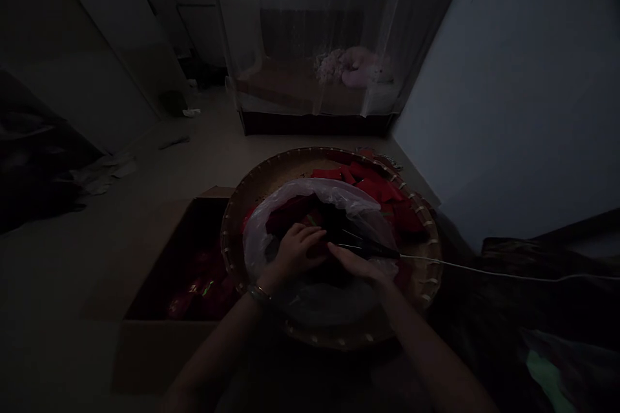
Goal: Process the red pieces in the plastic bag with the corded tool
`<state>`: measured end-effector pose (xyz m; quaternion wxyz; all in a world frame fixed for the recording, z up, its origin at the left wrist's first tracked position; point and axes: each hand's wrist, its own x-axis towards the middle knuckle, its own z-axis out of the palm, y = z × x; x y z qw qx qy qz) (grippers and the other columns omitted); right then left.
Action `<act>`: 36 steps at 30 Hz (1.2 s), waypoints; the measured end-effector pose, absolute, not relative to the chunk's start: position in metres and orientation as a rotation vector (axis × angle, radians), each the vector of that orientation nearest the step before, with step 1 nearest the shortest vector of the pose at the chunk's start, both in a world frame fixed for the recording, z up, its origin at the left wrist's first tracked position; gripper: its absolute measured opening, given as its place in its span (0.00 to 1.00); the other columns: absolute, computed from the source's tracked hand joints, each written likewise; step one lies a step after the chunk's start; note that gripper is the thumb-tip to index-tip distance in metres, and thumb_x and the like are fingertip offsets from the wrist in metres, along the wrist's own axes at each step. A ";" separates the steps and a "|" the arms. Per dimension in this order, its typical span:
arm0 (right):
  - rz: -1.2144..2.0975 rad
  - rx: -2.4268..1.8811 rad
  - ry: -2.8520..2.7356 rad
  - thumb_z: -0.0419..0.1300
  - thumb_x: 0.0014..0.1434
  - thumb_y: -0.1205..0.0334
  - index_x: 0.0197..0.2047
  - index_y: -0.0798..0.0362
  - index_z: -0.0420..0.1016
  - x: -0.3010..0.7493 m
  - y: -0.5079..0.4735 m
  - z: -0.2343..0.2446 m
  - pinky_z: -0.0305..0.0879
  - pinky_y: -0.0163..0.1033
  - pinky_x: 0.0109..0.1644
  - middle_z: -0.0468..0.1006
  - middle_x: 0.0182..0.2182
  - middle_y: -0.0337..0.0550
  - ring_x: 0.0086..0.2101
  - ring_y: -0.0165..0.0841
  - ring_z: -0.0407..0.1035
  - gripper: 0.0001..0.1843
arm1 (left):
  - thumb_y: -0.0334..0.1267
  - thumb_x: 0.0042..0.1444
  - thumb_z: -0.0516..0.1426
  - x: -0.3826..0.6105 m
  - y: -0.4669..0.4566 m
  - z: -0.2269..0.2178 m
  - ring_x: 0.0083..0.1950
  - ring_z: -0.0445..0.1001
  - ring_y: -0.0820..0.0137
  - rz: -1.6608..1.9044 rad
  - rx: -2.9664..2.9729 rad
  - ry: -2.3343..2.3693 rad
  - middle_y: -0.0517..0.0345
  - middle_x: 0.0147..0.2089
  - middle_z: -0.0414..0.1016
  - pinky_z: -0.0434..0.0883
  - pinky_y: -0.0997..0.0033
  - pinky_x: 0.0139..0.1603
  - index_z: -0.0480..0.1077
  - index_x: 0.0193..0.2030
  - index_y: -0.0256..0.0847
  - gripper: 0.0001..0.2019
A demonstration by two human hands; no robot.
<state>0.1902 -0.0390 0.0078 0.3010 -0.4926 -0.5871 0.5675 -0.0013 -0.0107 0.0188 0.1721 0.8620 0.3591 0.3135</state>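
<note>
The room is very dark. A translucent plastic bag stands with its mouth wide open inside a round woven bamboo tray. Over that mouth, my left hand has its fingers bent and close together. My right hand meets it from the right, fingertips nearly touching. Whatever the two hands pinch between them is lost in shadow. Just beyond my right hand lies a slim black corded tool, its white cord running off to the right. Dark red packets show dimly inside the bag.
Red pieces are heaped on the tray's far right side. An open cardboard box with shiny red packets stands to the left. Behind is a netted bed; a pale wall rises at right. Dark piles flank both sides.
</note>
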 end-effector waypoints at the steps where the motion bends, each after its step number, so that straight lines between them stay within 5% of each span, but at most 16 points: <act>1: 1.522 -1.297 -1.539 0.50 0.58 0.39 0.49 0.54 0.73 0.188 -0.040 0.007 0.57 0.50 0.61 0.74 0.48 0.46 0.51 0.39 0.66 0.29 | 0.44 0.48 0.61 0.001 -0.014 0.018 0.50 0.66 0.59 0.792 2.565 0.922 0.50 0.55 0.70 0.65 0.58 0.53 0.67 0.56 0.40 0.27; 5: 1.678 -1.202 -1.387 0.53 0.52 0.33 0.48 0.55 0.73 0.181 -0.042 0.005 0.55 0.48 0.61 0.74 0.45 0.47 0.51 0.39 0.65 0.35 | 0.37 0.49 0.60 0.008 -0.021 0.011 0.49 0.65 0.59 0.646 2.703 0.920 0.48 0.54 0.70 0.68 0.59 0.48 0.63 0.57 0.36 0.27; 12: 1.857 -1.013 -0.997 0.57 0.52 0.37 0.38 0.56 0.74 0.177 -0.042 0.007 0.65 0.42 0.48 0.76 0.32 0.42 0.38 0.34 0.69 0.28 | 0.32 0.49 0.57 0.009 -0.021 0.002 0.50 0.65 0.59 0.687 2.685 1.056 0.48 0.51 0.69 0.69 0.59 0.49 0.61 0.56 0.36 0.25; 18: 1.903 -1.107 -1.057 0.56 0.55 0.39 0.37 0.59 0.76 0.193 -0.039 0.031 0.66 0.46 0.47 0.77 0.37 0.52 0.39 0.38 0.71 0.28 | 0.30 0.47 0.57 0.007 -0.021 -0.002 0.50 0.66 0.60 0.769 2.603 1.142 0.47 0.50 0.69 0.70 0.60 0.48 0.61 0.56 0.36 0.26; 22: 1.521 -1.296 -1.214 0.50 0.59 0.42 0.33 0.58 0.76 0.211 -0.019 0.032 0.68 0.45 0.42 0.77 0.35 0.52 0.38 0.40 0.72 0.27 | 0.29 0.45 0.56 0.005 -0.019 0.001 0.48 0.69 0.61 0.853 2.527 1.178 0.47 0.48 0.70 0.71 0.61 0.48 0.61 0.55 0.35 0.27; 25: 0.959 -1.529 -1.626 0.56 0.57 0.59 0.41 0.56 0.75 0.215 0.001 0.024 0.65 0.44 0.48 0.76 0.40 0.49 0.43 0.39 0.70 0.13 | 0.29 0.44 0.56 0.003 -0.016 0.001 0.48 0.70 0.61 0.901 2.473 1.186 0.46 0.48 0.70 0.70 0.60 0.49 0.59 0.57 0.35 0.29; 29: 0.560 -1.697 -2.381 0.60 0.51 0.73 0.54 0.60 0.65 0.200 0.018 0.018 0.58 0.42 0.56 0.68 0.51 0.55 0.53 0.41 0.62 0.26 | 0.30 0.44 0.57 0.001 -0.014 0.002 0.51 0.69 0.60 0.954 2.381 1.212 0.47 0.52 0.69 0.69 0.58 0.52 0.56 0.59 0.37 0.32; 36: 0.469 -1.783 -2.712 0.63 0.50 0.72 0.55 0.57 0.64 0.177 0.036 0.023 0.62 0.43 0.48 0.65 0.49 0.59 0.47 0.45 0.66 0.28 | 0.29 0.46 0.56 -0.002 -0.019 0.016 0.53 0.69 0.64 0.969 2.374 1.142 0.49 0.54 0.67 0.70 0.63 0.51 0.55 0.61 0.42 0.32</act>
